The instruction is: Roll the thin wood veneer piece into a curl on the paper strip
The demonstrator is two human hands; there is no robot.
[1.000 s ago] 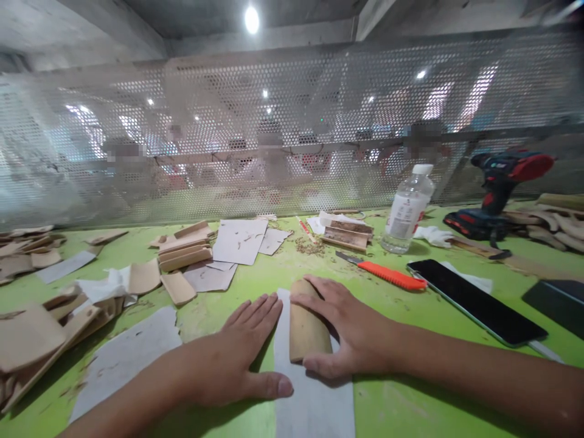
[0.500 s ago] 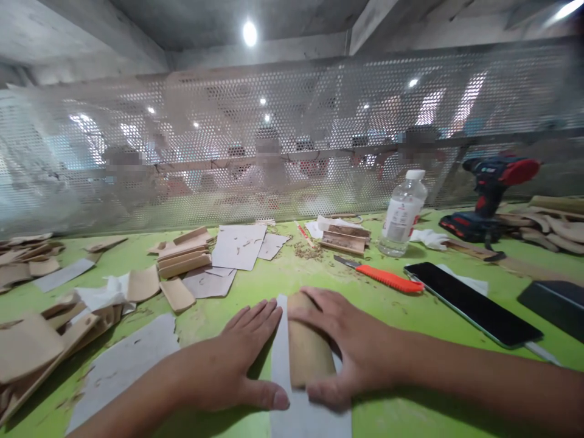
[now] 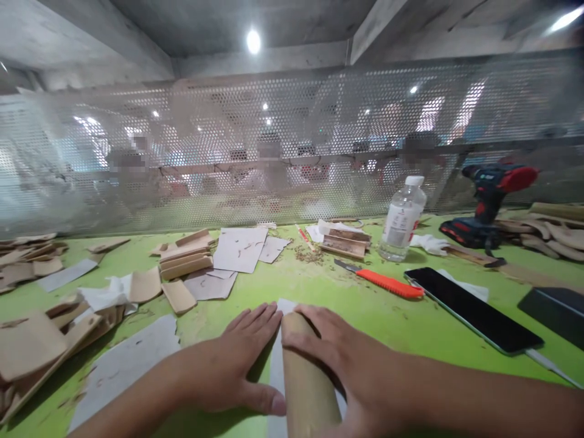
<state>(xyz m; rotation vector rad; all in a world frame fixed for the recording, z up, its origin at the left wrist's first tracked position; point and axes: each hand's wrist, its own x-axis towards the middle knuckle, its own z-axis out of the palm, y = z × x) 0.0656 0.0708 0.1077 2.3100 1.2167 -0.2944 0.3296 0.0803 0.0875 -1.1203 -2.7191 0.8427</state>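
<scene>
A curved piece of bamboo [image 3: 308, 386] lies lengthwise on a pale strip of sandpaper [image 3: 275, 371], hump side up. My right hand [image 3: 342, 371] is wrapped over it from the right, fingers across its far end; the thumb tip is hard to make out at the bottom edge. To the left, my left hand [image 3: 246, 359] lies flat with fingers stretched and thumb apart, its fingertips at the strip's left edge. An orange utility knife [image 3: 387, 283] with its blade out rests beyond my right hand.
Bamboo pieces [image 3: 185, 261] and grey paper sheets [image 3: 239, 248] lie at left and centre. To the right are a water bottle [image 3: 402, 222], a phone [image 3: 474, 310] with a cable and a cordless drill [image 3: 486, 204]. A perforated metal screen [image 3: 219, 152] closes the table's back.
My right hand has slid the bamboo piece along the sandpaper toward me, to the bottom edge of the view. My left hand has stayed nearly in place.
</scene>
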